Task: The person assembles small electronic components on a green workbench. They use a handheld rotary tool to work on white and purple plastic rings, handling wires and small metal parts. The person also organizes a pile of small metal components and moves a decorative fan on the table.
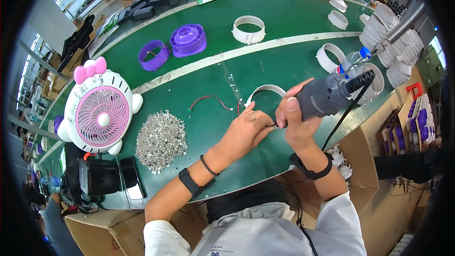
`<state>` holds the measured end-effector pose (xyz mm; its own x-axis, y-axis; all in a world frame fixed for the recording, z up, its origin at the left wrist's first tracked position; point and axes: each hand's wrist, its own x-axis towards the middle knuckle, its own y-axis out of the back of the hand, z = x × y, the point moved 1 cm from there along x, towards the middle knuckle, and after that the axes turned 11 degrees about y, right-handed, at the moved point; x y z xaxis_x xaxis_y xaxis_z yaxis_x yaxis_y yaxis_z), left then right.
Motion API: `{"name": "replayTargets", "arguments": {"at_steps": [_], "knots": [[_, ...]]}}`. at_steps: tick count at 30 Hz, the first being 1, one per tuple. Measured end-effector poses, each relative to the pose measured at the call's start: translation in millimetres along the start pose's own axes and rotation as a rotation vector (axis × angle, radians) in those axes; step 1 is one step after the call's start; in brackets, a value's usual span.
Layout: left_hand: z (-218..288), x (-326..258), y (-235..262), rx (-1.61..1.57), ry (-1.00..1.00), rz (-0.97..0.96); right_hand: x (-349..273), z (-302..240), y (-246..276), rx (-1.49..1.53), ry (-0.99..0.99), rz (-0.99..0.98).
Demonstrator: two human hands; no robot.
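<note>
Corded power tool (322,97), dark grey with a thick rounded body, sits tilted above the right part of the green table (208,135), and we see a ribbed black sleeve at its upper right end. From that sleeve a black cable (338,125) curves down past the right wrist. The tool's other end points left and down, toward the fingertips of both hands.

Our right hand (299,119) is clamped on the tool's front end, thumb along the casing and fingers curled around it. Our left hand (247,129) is nearly closed, its fingertips drawn together just beside the right hand's; we cannot tell what, if anything, lies between them.

Just behind our hands we see a white plastic ring (266,87), its near part hidden by them. To its left, a thin red wire (207,96) bends across the table, ending in a small green piece. Smallest are the silvery metal bits (161,142), heaped beyond our left forearm.
</note>
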<state>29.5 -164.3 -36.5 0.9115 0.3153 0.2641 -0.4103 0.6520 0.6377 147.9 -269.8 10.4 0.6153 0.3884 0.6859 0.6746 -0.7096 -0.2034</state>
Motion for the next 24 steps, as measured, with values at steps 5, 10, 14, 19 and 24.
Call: {"name": "replayTargets", "arguments": {"at_steps": [5,10,14,19,24], "knots": [[0,1,-3,-0.073,0.092,0.034,13,-24,-1,0.279,0.029,0.092],[-2,1,3,-0.019,-0.052,0.181,8,-16,-5,0.245,-0.027,0.084],[-15,-2,19,0.008,-0.024,-0.028,6,-8,-10,0.206,-0.031,0.07],[-18,-3,17,-0.005,-0.004,-0.041,6,-5,-22,0.26,-0.087,0.099],[-18,-4,16,0.006,-0.016,-0.015,5,1,-24,0.076,-0.022,0.007]]}}
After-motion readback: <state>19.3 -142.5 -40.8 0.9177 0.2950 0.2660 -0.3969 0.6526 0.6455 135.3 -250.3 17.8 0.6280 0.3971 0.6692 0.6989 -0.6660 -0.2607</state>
